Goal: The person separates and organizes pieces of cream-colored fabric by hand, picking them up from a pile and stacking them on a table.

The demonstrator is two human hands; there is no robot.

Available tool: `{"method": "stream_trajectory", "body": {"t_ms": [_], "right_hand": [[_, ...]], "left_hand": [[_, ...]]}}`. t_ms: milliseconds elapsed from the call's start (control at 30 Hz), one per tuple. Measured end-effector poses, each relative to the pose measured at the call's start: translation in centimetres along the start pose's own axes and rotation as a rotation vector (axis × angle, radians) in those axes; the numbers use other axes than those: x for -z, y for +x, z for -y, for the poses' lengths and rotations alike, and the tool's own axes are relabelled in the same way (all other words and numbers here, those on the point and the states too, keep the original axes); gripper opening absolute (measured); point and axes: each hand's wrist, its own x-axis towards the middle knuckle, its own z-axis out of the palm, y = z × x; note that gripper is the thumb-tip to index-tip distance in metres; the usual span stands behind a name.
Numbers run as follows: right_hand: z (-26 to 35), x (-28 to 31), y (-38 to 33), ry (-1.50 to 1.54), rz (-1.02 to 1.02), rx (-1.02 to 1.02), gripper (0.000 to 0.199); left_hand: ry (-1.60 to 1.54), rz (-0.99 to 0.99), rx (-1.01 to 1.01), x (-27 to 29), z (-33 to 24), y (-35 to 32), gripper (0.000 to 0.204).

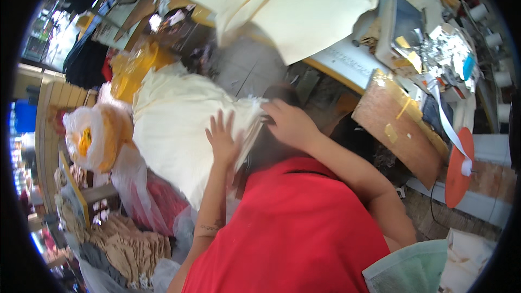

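A thick stack of cream fabric pieces (179,114) lies to the left of my lap, its layered edge facing right. Over its right part I hold my left hand (221,137), fingers spread, holding nothing; its thumb side is smeared by motion. My right hand (290,122) is bent at the stack's upper right corner, with the fingertips closed on the edge of the cream fabric. How many layers they grip is hidden. Farther off, a large cream fabric sheet (309,13) drapes over the sewing table (344,62).
At left stand a yellow plastic bag (138,68) and a white bag with orange contents (100,135). Brown gathered cloth (130,247) lies at lower left. On the right are a wooden board (404,125), an orange disc (460,168) with white tape, and a cluttered machine top (450,49).
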Motion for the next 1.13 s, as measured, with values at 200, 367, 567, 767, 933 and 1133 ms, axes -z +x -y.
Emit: {"method": "stream_trajectory", "body": {"t_ms": [200, 367, 567, 767, 933, 1133], "right_hand": [[1.7, 13.4, -7.3, 0.174, -0.212, -0.509, 0.038], [-6.3, 18.2, -14.3, -0.61, -0.756, -0.572, 0.029], [-10.0, 19.1, -18.3, -0.768, -0.738, -0.796, 0.031], [-8.4, 19.2, -18.3, -0.679, -0.798, -0.751, 0.03], [-6.1, 20.2, -19.2, -0.625, -0.795, -0.72, 0.028], [-5.6, 20.3, -20.1, -0.595, -0.846, -0.681, 0.029]], "left_hand": [[-0.177, 0.182, 0.0, -6.3, 4.9, 0.6, 0.046], [-0.471, 0.156, 0.086, -4.9, 5.1, 2.8, 0.049], [-0.446, -0.585, -0.393, 10.0, -11.1, 15.8, 0.041], [-0.055, -0.585, -0.483, 15.7, -12.8, 31.9, 0.029], [0.06, -0.368, -0.346, 27.3, -12.9, 45.9, 0.036], [0.264, -0.536, -0.076, 25.9, -16.1, 49.2, 0.061]]}}
